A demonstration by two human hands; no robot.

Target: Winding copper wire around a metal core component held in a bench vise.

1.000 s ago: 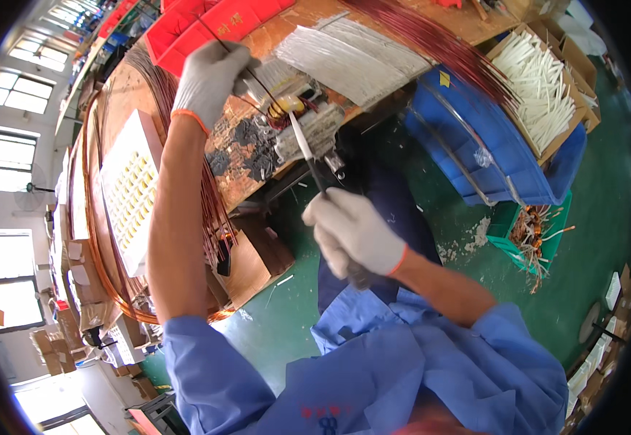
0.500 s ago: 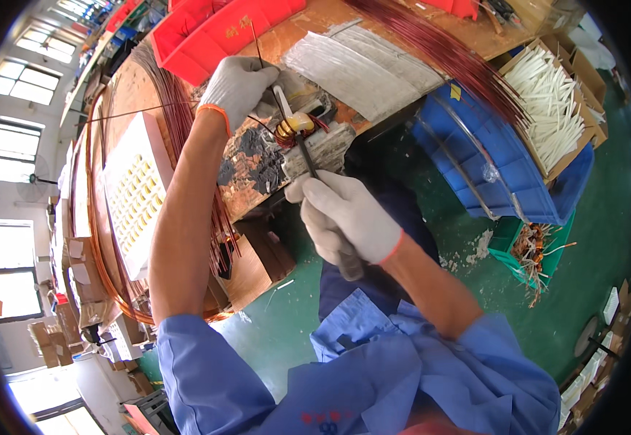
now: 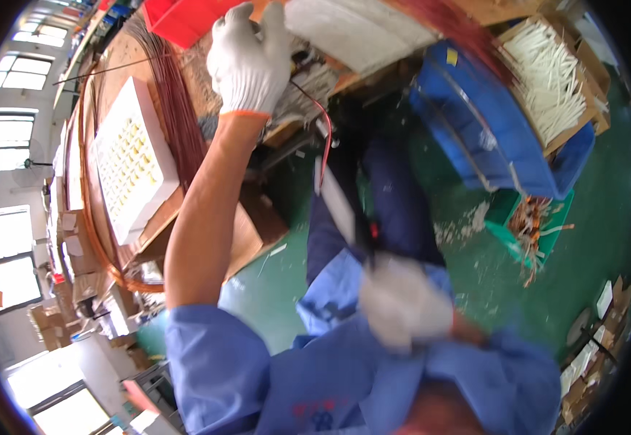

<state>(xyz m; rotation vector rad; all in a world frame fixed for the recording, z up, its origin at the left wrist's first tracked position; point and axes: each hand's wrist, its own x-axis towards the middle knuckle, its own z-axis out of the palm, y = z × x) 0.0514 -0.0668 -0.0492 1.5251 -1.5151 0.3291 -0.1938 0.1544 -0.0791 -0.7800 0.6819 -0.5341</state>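
Note:
Up by the bench, my left hand (image 3: 250,61) wears a white knitted glove with an orange cuff edge. Its fingers curl away from view, so whatever they grip is hidden. From beside that glove a thin red wire (image 3: 328,130) runs out and bends down in front of my legs. My right hand (image 3: 406,301), also gloved and smeared by motion, is low in front of my blue shirt. It is closed on a long tool (image 3: 341,210) with a pale, flat-looking shaft and a dark part near the glove; its exact kind is blurred. The yellowish coil bobbin cannot be seen now.
A white foam tray of yellow parts (image 3: 131,163) and bundled dark red wires (image 3: 174,109) lie on the left bench. Red bins (image 3: 178,22) stand beyond. On the right are a blue bin (image 3: 457,130), a carton of white strips (image 3: 547,80) and a green scrap bin (image 3: 504,214).
My right hand has drawn back down and right with the tool, away from the bobbin. My left hand has turned and sits higher in view. The red wire now hangs out; the view has shifted.

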